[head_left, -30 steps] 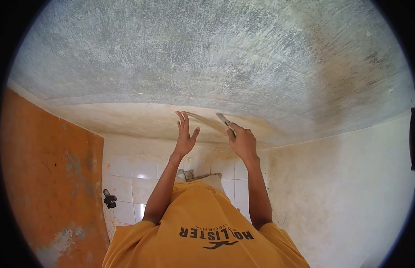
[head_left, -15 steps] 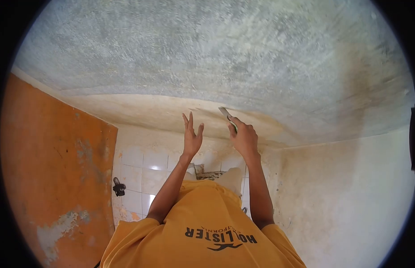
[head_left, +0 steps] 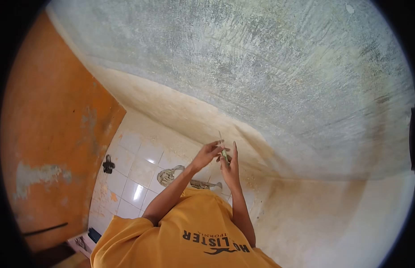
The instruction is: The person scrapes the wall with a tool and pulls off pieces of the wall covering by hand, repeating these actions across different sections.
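A putty knife with a greenish handle is between my two hands, its thin blade pointing up toward the wall and seen nearly edge-on. My right hand holds the handle low down, with one finger stretched upward. From the left, my left hand has its fingers bent around the lower blade and top of the handle; the exact contact is partly hidden. Both hands are in front of the wall, whose upper part is rough grey-blue and whose lower band is cream.
An orange wall with peeling patches stands at left. White floor tiles lie below, with a dark object near the orange wall and a crumpled greyish cloth by my body. A stained pale wall is at right.
My view has turned and tilted. My left hand, spread and apart before, has come across to the putty knife. My right hand has drawn the knife back from the wall and turned it.
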The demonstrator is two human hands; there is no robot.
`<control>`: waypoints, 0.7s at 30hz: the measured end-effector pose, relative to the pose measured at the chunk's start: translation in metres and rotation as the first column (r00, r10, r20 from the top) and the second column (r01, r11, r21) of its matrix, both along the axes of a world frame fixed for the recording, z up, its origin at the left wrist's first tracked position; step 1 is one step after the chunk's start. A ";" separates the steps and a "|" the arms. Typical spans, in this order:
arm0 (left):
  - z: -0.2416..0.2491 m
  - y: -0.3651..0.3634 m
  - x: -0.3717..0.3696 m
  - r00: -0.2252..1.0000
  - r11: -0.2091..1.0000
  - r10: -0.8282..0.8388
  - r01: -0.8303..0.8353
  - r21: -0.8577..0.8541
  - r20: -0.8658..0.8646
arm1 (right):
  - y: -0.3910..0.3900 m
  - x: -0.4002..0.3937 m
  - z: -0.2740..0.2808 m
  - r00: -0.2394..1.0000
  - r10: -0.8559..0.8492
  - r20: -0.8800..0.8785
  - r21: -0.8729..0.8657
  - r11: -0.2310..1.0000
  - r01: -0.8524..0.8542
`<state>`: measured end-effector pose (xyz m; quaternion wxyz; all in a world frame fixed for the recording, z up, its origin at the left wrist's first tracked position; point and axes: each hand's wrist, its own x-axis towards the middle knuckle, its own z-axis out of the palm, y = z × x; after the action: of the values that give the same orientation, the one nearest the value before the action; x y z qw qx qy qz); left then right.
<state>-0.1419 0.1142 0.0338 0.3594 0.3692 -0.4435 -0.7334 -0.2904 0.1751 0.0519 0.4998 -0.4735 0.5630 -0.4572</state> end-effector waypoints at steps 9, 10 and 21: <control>-0.005 0.053 -0.067 0.791 0.776 0.610 -0.607 0.174 0.039 | 0.067 -0.083 -0.012 0.978 0.129 0.165 0.188 0.969 -0.159; -0.003 0.052 -0.072 0.744 0.728 0.663 -0.666 0.161 0.082 | 0.073 -0.092 -0.016 0.973 0.116 0.197 0.206 0.966 -0.157; 0.041 0.014 -0.103 0.653 0.656 0.750 -0.755 -0.010 -0.105 | 0.072 -0.142 0.000 0.977 -0.128 0.173 0.315 0.947 0.068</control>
<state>-0.2452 0.1281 0.0749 0.6605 0.4759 -0.2531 -0.5227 -0.4325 0.2469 0.0520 0.5955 -0.3152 0.5995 -0.4320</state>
